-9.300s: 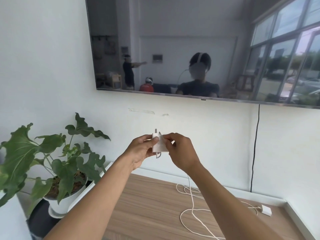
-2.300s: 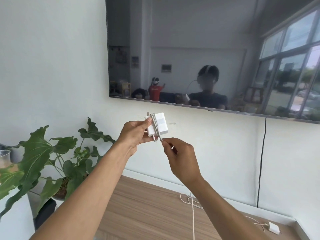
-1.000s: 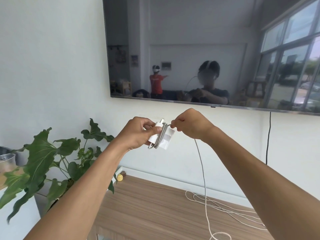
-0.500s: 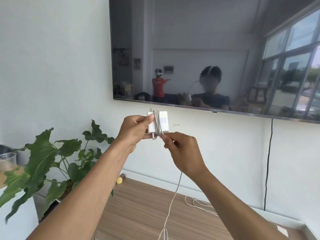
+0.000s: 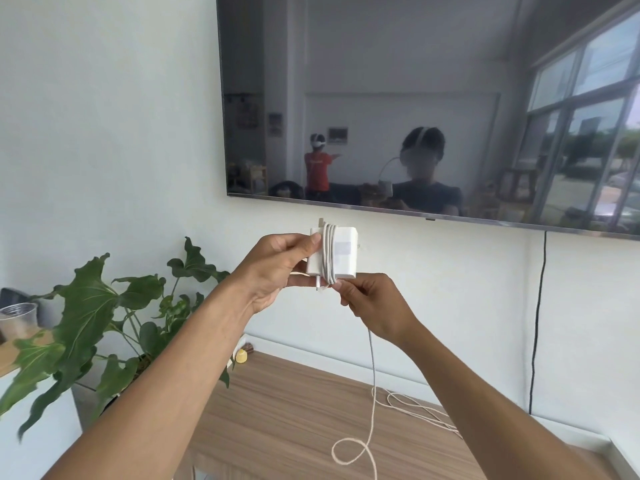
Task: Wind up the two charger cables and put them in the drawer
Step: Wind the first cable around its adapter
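White charger brick (image 5: 341,251) held up in front of the wall, just below the TV (image 5: 415,98); prongs up at its left top corner, long axis roughly left-right. Cable (image 5: 329,252) wrapped in several vertical turns round the brick's short way. More turns than 2.3 s ago, less slack on the wooden top (image 5: 277,410), so first wind well along, probably not finished. Left hand (image 5: 277,268) pinching brick's left edge. Right hand (image 5: 370,303) closed on cable just under the brick, now below rather than above as 1.0 s ago. Free tail hanging down to loose loops (image 5: 408,407). Second charger and drawer not visible.
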`<state>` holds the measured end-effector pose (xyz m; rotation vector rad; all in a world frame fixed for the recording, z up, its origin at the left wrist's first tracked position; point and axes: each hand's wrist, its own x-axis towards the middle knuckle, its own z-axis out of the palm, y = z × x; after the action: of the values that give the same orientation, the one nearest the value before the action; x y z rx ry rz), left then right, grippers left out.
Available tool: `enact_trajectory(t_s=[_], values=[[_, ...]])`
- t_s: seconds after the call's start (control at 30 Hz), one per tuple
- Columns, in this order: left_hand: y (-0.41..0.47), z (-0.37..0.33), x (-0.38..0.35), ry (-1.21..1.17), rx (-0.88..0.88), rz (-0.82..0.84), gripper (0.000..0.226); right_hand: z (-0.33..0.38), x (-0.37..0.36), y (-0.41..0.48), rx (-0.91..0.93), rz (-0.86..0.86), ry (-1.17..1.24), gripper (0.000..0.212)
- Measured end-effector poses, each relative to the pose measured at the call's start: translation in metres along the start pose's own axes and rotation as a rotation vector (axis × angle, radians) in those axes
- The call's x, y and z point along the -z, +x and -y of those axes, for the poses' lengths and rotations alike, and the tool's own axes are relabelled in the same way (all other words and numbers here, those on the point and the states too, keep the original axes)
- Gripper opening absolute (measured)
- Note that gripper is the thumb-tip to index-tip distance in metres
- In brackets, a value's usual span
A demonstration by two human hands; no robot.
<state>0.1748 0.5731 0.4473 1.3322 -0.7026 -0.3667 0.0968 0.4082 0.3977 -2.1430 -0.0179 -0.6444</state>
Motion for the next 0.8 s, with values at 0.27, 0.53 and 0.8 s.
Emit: enact_trajectory(t_s=[0.27, 0.53, 0.8], values=[[-0.006, 0.009, 0.004, 0.356, -0.021, 0.128, 0.026, 0.028, 0.045, 0.021, -0.109, 0.210, -0.255, 0.031], [0.001, 0.018, -0.008, 0.474, -0.092, -0.050, 0.019, 0.054, 0.062, 0.027, -0.087, 0.157, -0.458, 0.022], [0.015, 0.023, -0.020, 0.310, -0.081, -0.219, 0.023, 0.062, 0.052, 0.013, 0.076, -0.016, -0.566, 0.027]])
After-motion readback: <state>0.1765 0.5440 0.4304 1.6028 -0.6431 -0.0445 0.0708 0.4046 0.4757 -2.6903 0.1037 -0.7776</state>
